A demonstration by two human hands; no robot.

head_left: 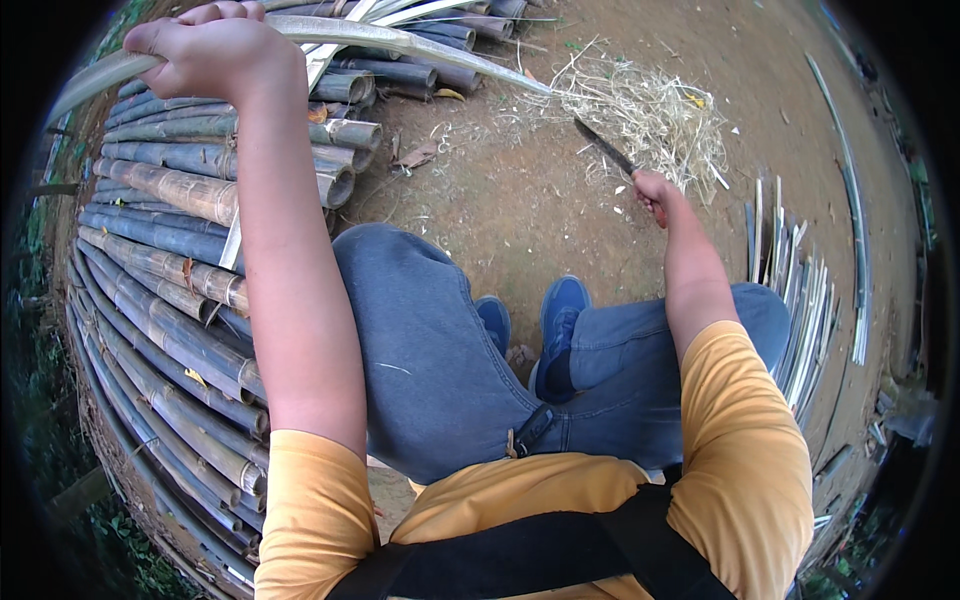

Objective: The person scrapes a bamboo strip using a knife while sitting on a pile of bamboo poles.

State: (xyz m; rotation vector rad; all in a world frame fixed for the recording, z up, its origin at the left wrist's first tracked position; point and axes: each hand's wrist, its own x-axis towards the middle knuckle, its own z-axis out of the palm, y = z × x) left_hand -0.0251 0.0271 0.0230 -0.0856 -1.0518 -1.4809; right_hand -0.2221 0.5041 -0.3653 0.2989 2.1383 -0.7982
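My left hand (pixel 215 52), raised at the upper left, is closed round a long pale split bamboo strip (pixel 420 47). One end of the strip runs out to the left rim, and the other tapers down to the right toward the shavings. Lower and to the right, my right hand (pixel 652 190) grips a long knife (pixel 604 146) by its reddish handle. Its dark blade points up and left, apart from the strip. Beside the blade lies a heap of thin pale bamboo shavings (pixel 660 125) on the bare ground.
Stacked bamboo poles (pixel 180 190) fill the left side, close by my left arm. A bundle of pale split strips (pixel 800 290) lies by my right knee. Farther right, a long thin strip (pixel 853 210) rests on the brown dirt (pixel 480 190). My blue shoes (pixel 564 300) stand between my bent legs.
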